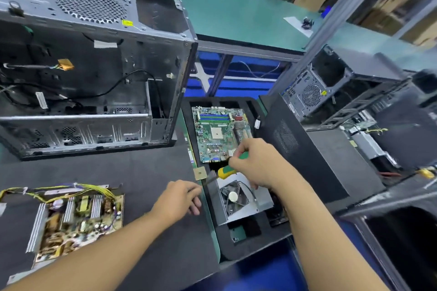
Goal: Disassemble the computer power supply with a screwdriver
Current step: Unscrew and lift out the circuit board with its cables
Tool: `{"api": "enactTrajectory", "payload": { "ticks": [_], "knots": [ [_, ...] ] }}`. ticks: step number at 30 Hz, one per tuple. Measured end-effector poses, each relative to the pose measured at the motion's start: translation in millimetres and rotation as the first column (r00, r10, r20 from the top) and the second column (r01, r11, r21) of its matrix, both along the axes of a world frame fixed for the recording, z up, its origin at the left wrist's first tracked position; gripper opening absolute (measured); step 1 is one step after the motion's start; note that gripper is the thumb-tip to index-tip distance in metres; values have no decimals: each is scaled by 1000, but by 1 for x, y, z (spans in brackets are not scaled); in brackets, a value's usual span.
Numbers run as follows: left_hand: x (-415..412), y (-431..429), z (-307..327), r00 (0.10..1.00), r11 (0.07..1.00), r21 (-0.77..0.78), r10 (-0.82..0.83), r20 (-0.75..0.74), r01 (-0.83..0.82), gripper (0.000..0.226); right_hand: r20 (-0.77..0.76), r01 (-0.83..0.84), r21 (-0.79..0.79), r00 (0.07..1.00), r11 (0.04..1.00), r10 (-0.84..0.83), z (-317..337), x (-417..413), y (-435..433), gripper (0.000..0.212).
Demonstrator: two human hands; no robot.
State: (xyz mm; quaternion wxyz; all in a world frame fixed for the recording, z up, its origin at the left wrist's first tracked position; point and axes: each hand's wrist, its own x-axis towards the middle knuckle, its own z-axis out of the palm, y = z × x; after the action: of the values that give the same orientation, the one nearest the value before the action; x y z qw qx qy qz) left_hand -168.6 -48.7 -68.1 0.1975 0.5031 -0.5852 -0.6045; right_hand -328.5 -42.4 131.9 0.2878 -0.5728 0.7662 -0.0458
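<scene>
yellow-and-green screwdriver [230, 166], green motherboard [218, 134], tan circuit board [78, 217] with yellow wires [71, 192], black mat [151, 172].

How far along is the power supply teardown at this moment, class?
Done: the circuit board with its yellow wires lies bare on the dark mat, out of its housing. In hand: the right hand grips the green and yellow screwdriver above the metal housing, where the fan remains; the left hand rests empty beside it. Left: probably freeing that fan.

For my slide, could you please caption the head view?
Right hand holds screwdriver over fan housing; bare power-supply board lies left.
</scene>
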Motion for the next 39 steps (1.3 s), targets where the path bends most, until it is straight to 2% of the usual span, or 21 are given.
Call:
{"api": "enactTrajectory", "payload": {
  "ticks": [2, 4, 6, 8, 11, 14, 15, 16, 17, 19, 20, 21, 23, 26, 27, 29, 31, 33, 35, 39],
  "knots": [
    [-8, 7, -4, 999, 992, 128, 14, -42, -9, 25, 14, 23, 9, 1000, 1000, -23, -2, -9, 4, 12],
    [-20, 22, -9, 998, 933, 357, -11, -58, 31, 22, 25, 65, -13, 998, 998, -65, -4, -17, 9, 15],
    [-36, 42, -13, 996, 797, 597, -71, -57, 91, 22, 17, 96, -28, 995, 995, -96, -6, -24, 13, 16],
    [-55, 61, -16, 998, 664, 745, -41, -50, 64, 21, 19, 116, -26, 993, 993, -115, -8, -30, 17, 16],
    [-85, 76, -20, 998, 539, 842, 46, -47, 15, 21, 35, 127, -19, 991, 992, -127, -12, -38, 22, 14],
    [-107, 79, -11, 970, 438, 899, 214, -113, 8, 16, 25, 140, -13, 990, 990, -140, -15, -44, 27, 16],
    [-111, 80, -7, 943, 400, 916, 297, -153, 22, 21, 18, 144, -12, 989, 990, -143, -17, -46, 28, 17],
    [-113, 80, -8, 911, 377, 926, 367, -187, 38, 42, 10, 145, -9, 989, 989, -145, -18, -48, 29, 17],
    [-115, 79, -9, 885, 379, 923, 406, -228, 64, 58, 7, 146, -3, 989, 989, -146, -18, -49, 30, 17],
    [-116, 77, -10, 869, 398, 912, 412, -273, 98, 67, 16, 150, 9, 989, 989, -150, -19, -49, 30, 15],
    [-114, 76, -13, 879, 395, 913, 392, -271, 106, 65, 20, 146, 14, 989, 989, -146, -20, -49, 29, 14],
    [-111, 75, -15, 897, 406, 908, 356, -261, 103, 53, 23, 140, 17, 990, 990, -140, -21, -47, 28, 14],
    [-105, 75, -11, 947, 468, 878, 224, -228, 101, 23, 36, 127, 14, 991, 992, -127, -20, -43, 24, 13],
    [-87, 70, 0, 988, 672, 724, -102, -118, 156, 24, 84, 95, -13, 992, 995, -93, -15, -30, 13, 12],
    [-79, 66, 7, 968, 718, 656, -232, -91, 234, 27, 87, 77, -31, 994, 997, -74, -13, -25, 9, 12],
    [-62, 52, 23, 879, 746, 516, -476, -29, 421, 32, 92, 41, -73, 995, 996, -35, -8, -11, -1, 12],
    [-39, 32, 42, 768, 760, 309, -628, 125, 571, 29, 116, 10, -125, 993, 992, 5, -5, 8, -10, 14],
    [-7, 11, 58, 690, 766, 57, -607, 395, 641, 29, 145, -27, -188, 988, 982, 54, -4, 31, -21, 16],
    [28, -6, 68, 673, 773, -107, -465, 576, 626, 30, 140, -88, -251, 982, 964, 127, -2, 58, -31, 18],
    [118, -24, 75, 724, 780, -344, -193, 662, 523, 26, 147, -225, -368, 944, 902, 295, 2, 115, -45, 18]
  ]
}}
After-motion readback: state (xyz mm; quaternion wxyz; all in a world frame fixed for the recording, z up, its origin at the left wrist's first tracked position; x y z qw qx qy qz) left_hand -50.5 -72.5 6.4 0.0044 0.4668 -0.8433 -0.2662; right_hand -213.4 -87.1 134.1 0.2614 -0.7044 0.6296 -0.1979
